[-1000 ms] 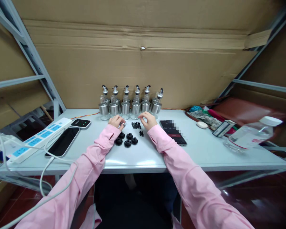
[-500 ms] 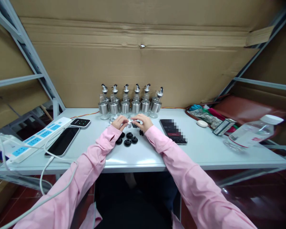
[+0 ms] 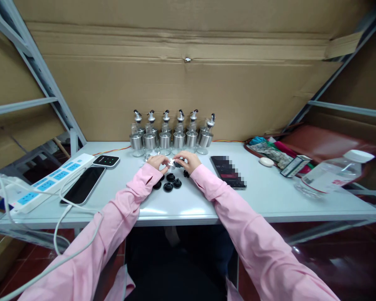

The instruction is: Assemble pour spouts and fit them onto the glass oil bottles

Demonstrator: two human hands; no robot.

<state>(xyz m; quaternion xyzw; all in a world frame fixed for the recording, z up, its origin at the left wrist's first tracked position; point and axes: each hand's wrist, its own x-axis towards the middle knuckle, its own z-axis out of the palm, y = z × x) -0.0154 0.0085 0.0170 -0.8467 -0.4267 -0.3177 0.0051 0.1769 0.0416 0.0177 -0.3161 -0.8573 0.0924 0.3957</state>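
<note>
My left hand [image 3: 158, 161] and my right hand [image 3: 189, 161] meet over the middle of the table. Their fingertips are closed on a small shiny silver piece [image 3: 172, 162]; its exact kind is too small to make out. Small black pieces lie by the right fingers, partly covered by that hand. Just in front of the hands sit several round black stoppers [image 3: 168, 187]. Behind the hands, glass bottles with steel sleeves [image 3: 150, 141] stand in rows, the rear ones topped by silver pourer spouts [image 3: 181, 116]. Some clear or silvery parts beyond my left hand are mostly hidden.
On the left are a white power strip [image 3: 54, 182], a phone [image 3: 83, 185] with a white cable, and a small black-topped device [image 3: 106, 161]. To the right lie another phone [image 3: 227, 172], a white oval object [image 3: 266, 161], a small box [image 3: 296, 166] and a plastic bottle [image 3: 335, 173].
The silver piece has turned slightly between my fingertips and shows brighter. Both hands stay in nearly the same place. Bottles and stoppers have not moved.
</note>
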